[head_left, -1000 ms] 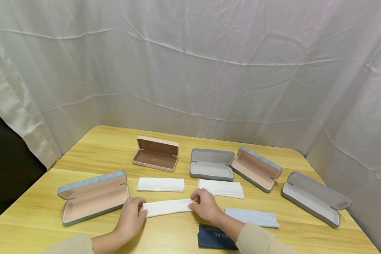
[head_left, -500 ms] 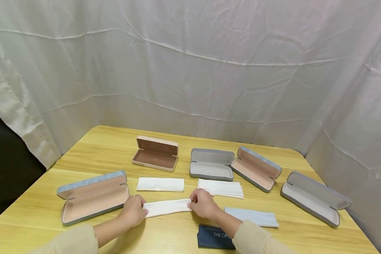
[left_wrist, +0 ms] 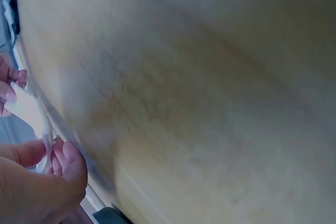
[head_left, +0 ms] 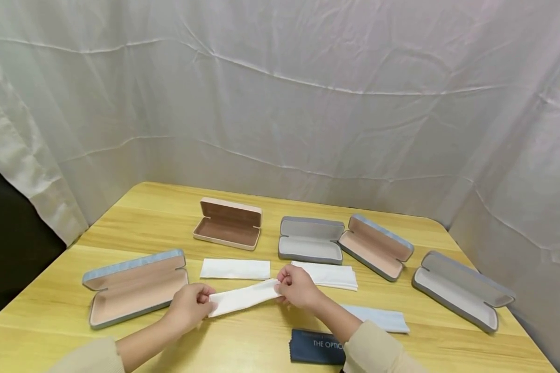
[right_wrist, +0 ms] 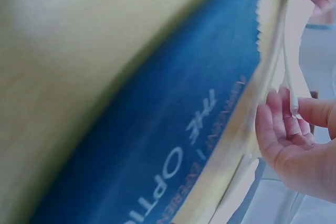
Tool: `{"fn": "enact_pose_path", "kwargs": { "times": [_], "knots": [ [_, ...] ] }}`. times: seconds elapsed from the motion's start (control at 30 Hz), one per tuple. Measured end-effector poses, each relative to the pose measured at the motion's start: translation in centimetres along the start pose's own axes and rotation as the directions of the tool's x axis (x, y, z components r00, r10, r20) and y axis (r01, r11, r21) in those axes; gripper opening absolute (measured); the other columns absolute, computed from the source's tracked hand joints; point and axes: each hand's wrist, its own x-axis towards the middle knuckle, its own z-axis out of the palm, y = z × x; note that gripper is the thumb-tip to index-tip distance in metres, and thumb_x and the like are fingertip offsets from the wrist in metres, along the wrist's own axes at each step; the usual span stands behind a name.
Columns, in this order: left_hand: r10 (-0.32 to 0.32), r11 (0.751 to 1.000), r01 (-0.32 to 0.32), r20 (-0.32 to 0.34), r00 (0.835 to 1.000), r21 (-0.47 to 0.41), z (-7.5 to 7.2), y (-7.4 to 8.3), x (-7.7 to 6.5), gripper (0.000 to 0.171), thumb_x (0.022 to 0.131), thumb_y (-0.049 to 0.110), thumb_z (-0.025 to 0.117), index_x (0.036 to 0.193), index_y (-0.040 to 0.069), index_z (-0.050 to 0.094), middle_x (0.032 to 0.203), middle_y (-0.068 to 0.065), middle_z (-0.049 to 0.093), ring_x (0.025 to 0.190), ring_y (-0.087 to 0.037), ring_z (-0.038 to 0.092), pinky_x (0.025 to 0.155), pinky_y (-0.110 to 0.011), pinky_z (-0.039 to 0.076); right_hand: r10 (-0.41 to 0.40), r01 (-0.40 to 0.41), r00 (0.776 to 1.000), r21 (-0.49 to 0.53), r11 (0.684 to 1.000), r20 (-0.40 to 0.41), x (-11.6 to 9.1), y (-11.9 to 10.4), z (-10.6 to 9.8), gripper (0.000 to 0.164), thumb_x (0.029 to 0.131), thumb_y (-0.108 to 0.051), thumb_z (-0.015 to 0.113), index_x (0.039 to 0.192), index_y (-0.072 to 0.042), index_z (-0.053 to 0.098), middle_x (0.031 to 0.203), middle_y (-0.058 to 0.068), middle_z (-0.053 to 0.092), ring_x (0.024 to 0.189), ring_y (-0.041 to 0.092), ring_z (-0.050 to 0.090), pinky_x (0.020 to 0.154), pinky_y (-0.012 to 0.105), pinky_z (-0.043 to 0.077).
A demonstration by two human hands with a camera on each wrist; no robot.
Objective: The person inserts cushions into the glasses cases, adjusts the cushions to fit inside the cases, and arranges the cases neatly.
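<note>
Left grip (head_left: 189, 305), right grip (head_left: 299, 288) pinch white cloth (head_left: 244, 298); sleeve (head_left: 375, 351) part-hides navy cloth (head_left: 315, 351)

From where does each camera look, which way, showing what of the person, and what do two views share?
Head: worn on the head, facing forward and down over table and open cases; left grip, right grip, forearms, sleeves.
Left wrist: worn there, facing mostly table; left grip lower left, part of the right grip above.
Right wrist: worn there, facing the dark blue cloth; right grip at right, part of the left grip at top.
Shared: both wrist views show the held white cloth.
</note>
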Motion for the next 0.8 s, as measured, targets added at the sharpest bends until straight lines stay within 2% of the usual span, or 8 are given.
{"fn": "enact_pose_path", "kwargs": {
  "times": [0.07, 0.17, 0.4, 0.47, 0.8],
  "knots": [
    [-0.02, 0.999, 0.02, 0.0, 1.0, -0.038, -0.2, 0.0, -0.1, 0.02, 0.078, -0.004, 0.066, 0.096, -0.01, 0.063, 0.073, -0.006, 0.055, 0.065, -0.013, 0.051, 0.053, -0.022, 0.046, 0.018, -0.017, 1.0, 0.063, 0.998, -0.004, 0.1, -0.2, -0.2, 0.007, 0.086, 0.003, 0.056, 0.088, 0.005, 0.049, 0.058, -0.001, 0.046, 0.058, 0.017, 0.063, 0.054, 0.028, 0.053],
    [-0.046, 0.995, 0.046, -0.001, 0.999, -0.092, -0.5, 0.0, -0.2, 0.021, 0.079, -0.002, 0.066, 0.098, -0.011, 0.062, 0.076, -0.007, 0.059, 0.068, -0.013, 0.053, 0.057, -0.022, 0.051, 0.028, -0.026, 1.0, 0.119, 0.993, -0.009, 0.2, -0.3, -0.2, 0.008, 0.086, 0.003, 0.056, 0.089, 0.006, 0.049, 0.057, -0.002, 0.046, 0.056, 0.012, 0.061, 0.055, 0.026, 0.053],
    [-0.135, 0.972, 0.136, 0.018, 0.991, -0.194, -2.2, -0.1, -0.3, 0.025, 0.084, 0.005, 0.065, 0.103, -0.01, 0.059, 0.08, -0.007, 0.059, 0.071, -0.013, 0.056, 0.063, -0.024, 0.054, 0.019, -0.017, 1.0, 0.193, 0.981, -0.013, 0.1, -1.0, 0.2, 0.008, 0.086, 0.003, 0.057, 0.088, 0.007, 0.05, 0.057, -0.003, 0.044, 0.056, 0.008, 0.057, 0.058, 0.024, 0.054],
    [-0.157, 0.966, 0.158, 0.018, 0.987, -0.206, -2.8, -0.3, -0.3, 0.027, 0.085, 0.007, 0.064, 0.105, -0.01, 0.059, 0.082, -0.007, 0.06, 0.072, -0.012, 0.056, 0.064, -0.024, 0.054, 0.009, -0.006, 1.0, 0.202, 0.979, -0.014, 0.2, -1.3, 0.5, 0.009, 0.086, 0.002, 0.057, 0.09, 0.007, 0.051, 0.058, -0.004, 0.043, 0.057, 0.008, 0.058, 0.058, 0.025, 0.054],
    [-0.181, 0.965, 0.182, 0.023, 0.983, -0.191, -5.5, -1.7, -0.6, 0.034, 0.09, 0.014, 0.06, 0.112, -0.011, 0.055, 0.088, -0.004, 0.061, 0.074, -0.009, 0.057, 0.066, -0.021, 0.052, -0.013, 0.015, 1.0, 0.242, 0.97, -0.011, 1.2, -2.4, 2.8, 0.008, 0.085, 0.003, 0.059, 0.087, 0.008, 0.054, 0.057, -0.003, 0.046, 0.054, 0.006, 0.056, 0.057, 0.024, 0.054]
  ]
}}
